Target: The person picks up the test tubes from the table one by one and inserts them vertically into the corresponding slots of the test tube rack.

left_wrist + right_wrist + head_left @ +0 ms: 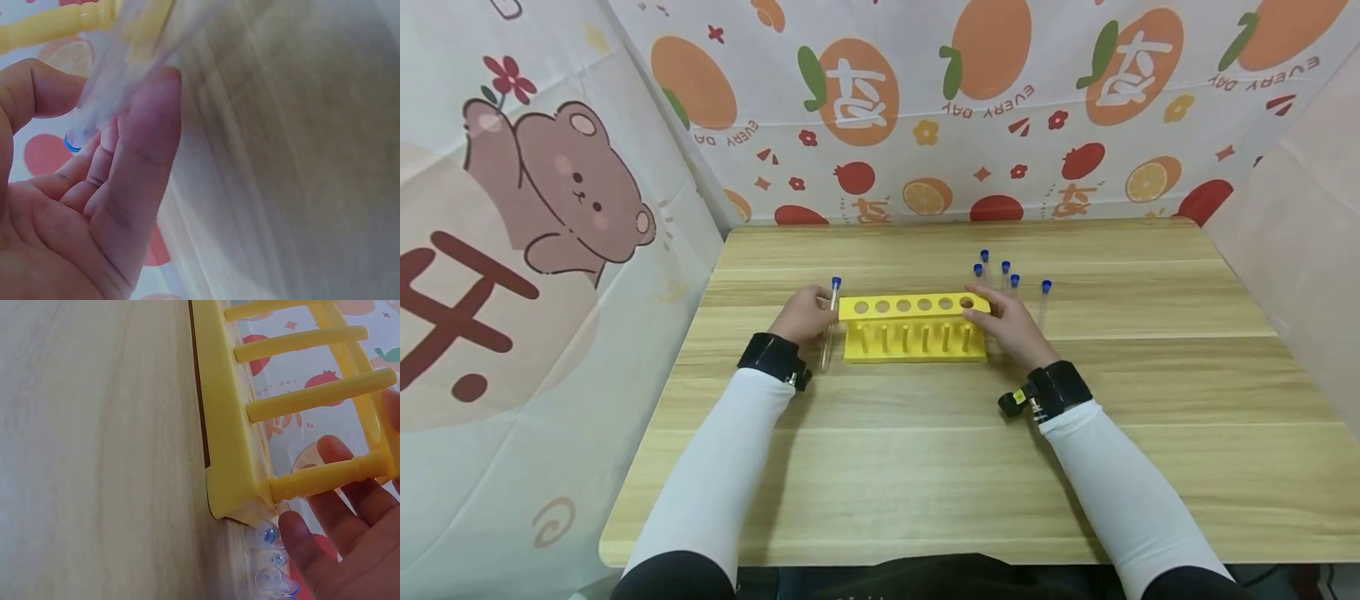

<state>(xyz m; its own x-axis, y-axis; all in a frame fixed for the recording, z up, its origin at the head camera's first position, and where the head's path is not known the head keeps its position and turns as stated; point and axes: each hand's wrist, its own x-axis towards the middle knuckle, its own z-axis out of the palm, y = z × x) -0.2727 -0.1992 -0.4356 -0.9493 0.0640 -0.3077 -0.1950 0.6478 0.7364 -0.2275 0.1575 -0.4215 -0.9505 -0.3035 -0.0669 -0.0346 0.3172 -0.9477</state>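
Note:
A clear test tube with a blue cap stands nearly upright at the left end of a yellow test tube rack. My left hand pinches this tube between thumb and fingers; in the left wrist view the tube is blurred. At the rack's opposite end, my right hand grips the top corner, its thumb over the last hole. The right wrist view shows fingers around the end post. No tube shows in the rack's holes.
Several more blue-capped test tubes stand behind my right hand, with one apart to the right. The wooden table meets a fruit-printed cloth at the back. A bear-printed cloth hangs at left.

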